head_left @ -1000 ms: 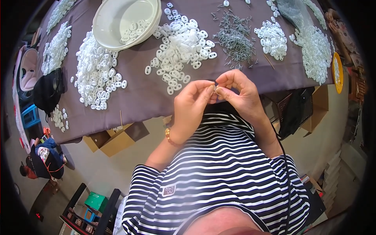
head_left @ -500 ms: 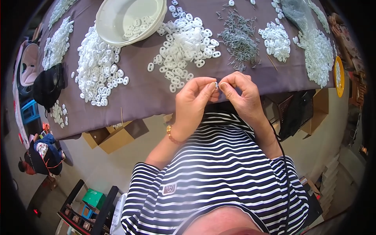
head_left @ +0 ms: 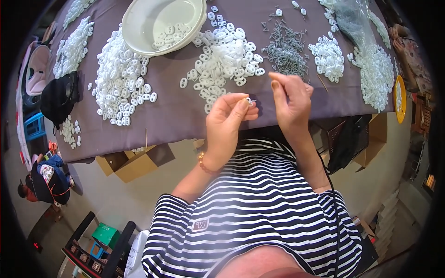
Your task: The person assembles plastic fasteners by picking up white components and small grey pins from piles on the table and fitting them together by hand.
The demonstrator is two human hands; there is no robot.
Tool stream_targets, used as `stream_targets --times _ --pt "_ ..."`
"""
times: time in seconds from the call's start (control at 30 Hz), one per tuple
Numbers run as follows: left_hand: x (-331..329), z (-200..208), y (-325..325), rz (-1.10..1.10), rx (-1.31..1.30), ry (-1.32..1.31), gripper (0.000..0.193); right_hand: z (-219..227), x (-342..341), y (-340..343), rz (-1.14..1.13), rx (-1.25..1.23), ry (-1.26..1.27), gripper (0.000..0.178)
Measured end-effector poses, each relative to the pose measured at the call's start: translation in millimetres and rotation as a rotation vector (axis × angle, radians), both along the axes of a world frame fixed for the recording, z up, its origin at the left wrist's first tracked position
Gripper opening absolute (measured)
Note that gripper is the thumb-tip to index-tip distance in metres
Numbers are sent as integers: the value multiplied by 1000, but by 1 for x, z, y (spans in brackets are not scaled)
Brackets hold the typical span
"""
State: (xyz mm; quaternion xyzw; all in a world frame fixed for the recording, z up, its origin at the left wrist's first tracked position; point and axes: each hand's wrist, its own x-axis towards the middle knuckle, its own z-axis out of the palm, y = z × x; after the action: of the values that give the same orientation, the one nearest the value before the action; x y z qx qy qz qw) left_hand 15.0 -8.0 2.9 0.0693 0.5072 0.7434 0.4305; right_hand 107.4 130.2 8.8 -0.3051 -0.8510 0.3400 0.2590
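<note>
Between thumb and index finger, my left hand (head_left: 225, 118) pinches a small white oval plastic piece (head_left: 249, 100) with two holes. A thin grey screw appears to stick out of it on the right. Near the heap of grey screws (head_left: 285, 51), my right hand (head_left: 295, 103) is raised with thumb and index finger apart and nothing visible between them. Beyond my left hand spreads a heap of white two-hole oval pieces (head_left: 227, 58). To the right of the screws lies a smaller heap of white pieces (head_left: 328, 58).
A cream bowl (head_left: 132, 28) holding some white pieces stands at the far left of centre. More white pieces (head_left: 118, 76) cover the cloth left of it. A clear plastic bag (head_left: 354, 23), a yellow plate (head_left: 399, 111) and a thin wooden stick (head_left: 322, 82) lie to the right.
My right hand has let go of the small piece and moved away, up and to the right toward the screws. The left hand keeps its pinch, almost in place.
</note>
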Motion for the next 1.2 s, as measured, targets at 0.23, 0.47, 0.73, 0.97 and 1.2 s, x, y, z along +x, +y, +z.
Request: stream_targets --times 0.23,0.47,0.73,0.97,1.2 --pt "-1 0 1 61 23 -27 20 -9 -25 2 -108 544 -193 18" --pt "-5 10 2 9 -12 -47 21 0 -5 -5 24 -66 40 12" --pt "-4 12 2 -28 -34 -41 20 25 2 -17 -60 -966 222 14" --pt "3 10 5 52 -12 56 14 15 4 -26 -103 -942 226 14" --pt "4 12 7 66 -56 122 12 16 3 -26 -130 -969 245 14"
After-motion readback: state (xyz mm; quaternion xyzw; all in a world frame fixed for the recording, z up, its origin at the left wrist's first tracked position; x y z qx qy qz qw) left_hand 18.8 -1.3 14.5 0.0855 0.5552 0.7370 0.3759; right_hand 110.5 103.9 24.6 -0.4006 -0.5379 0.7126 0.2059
